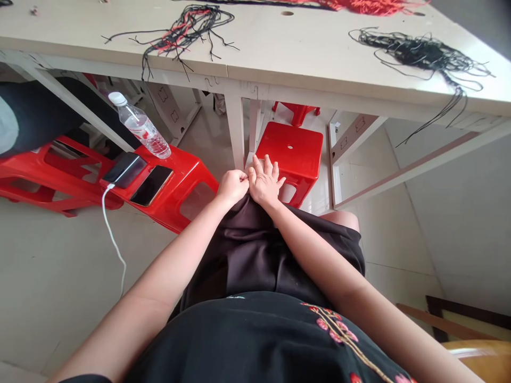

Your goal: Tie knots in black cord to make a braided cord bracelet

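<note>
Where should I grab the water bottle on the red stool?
Close your left hand around the middle of the clear plastic bottle, coming from its side, above the black phone near its base. The body offers a fuller grip than the narrow capped neck.

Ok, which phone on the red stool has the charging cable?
The phone nearer the water bottle: the white cable runs to its end; the other phone has none.
</note>
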A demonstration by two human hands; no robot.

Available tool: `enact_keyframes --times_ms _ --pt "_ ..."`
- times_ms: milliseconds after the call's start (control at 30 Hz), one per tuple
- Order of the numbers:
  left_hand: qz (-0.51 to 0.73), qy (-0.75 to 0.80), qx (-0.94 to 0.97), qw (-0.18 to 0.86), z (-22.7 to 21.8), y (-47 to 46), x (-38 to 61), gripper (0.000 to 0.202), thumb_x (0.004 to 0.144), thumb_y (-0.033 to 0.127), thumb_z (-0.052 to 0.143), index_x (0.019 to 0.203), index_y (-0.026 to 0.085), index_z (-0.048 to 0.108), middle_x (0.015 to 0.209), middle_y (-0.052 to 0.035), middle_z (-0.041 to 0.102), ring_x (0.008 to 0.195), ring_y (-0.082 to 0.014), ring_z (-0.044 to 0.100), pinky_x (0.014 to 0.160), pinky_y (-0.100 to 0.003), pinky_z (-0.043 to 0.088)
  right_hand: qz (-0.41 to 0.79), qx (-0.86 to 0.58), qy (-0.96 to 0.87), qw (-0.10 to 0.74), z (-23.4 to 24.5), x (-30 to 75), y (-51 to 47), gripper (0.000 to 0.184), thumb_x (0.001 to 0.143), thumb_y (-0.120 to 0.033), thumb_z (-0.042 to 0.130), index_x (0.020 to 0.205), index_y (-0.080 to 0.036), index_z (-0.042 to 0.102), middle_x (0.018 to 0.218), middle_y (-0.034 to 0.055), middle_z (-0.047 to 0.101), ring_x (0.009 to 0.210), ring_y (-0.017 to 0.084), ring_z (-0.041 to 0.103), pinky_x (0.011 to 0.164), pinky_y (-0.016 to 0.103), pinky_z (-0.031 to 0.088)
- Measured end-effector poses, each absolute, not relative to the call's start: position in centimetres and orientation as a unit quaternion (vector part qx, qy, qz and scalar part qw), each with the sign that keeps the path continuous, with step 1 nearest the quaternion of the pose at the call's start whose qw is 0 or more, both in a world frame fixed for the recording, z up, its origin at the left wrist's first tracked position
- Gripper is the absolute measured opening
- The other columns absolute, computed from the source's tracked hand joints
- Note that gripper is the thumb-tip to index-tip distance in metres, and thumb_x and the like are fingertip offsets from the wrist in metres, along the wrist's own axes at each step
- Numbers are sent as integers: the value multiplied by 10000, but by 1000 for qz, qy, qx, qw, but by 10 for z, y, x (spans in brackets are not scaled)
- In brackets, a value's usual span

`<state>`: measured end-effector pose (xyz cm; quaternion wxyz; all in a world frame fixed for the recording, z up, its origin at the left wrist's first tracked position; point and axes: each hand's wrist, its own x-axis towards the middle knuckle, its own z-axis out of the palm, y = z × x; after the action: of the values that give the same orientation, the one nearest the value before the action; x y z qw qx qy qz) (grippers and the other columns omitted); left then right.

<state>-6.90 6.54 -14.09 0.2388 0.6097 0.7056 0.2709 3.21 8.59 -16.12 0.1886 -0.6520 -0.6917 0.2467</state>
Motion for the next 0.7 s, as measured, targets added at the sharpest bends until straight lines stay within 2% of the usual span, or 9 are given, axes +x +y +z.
enact_keyframes --times_ms 300,533,700 --pt "267 702 618 234 -142 71 -70 224 749 249 494 538 179 527 577 -42 597 546 -149 483 548 -266 343 221 -658 -695 189 -163 31 97 490 913 -514 218 1381 -403 315 1503 7 236 1352 328 198 972 685 253" --pt "259 706 613 245 -140 77 -70 193 721 193 497 533 178 539 564 -30 580 559 -149 491 567 -265 362 218 -659 -690 206 -164 30 108 501 907 -519 221 1371 -379 349 1494 46 249 1339 368 204 941 754 163" --pt "260 716 598 250 -140 80 -70 159 709 183 506 556 176 551 561 -22 568 561 -152 498 555 -262 366 211 -661 -690 205 -164 29 116 503 909 -508 218 1370 -364 358 1495 54 249 1354 365 184 954 754 119"
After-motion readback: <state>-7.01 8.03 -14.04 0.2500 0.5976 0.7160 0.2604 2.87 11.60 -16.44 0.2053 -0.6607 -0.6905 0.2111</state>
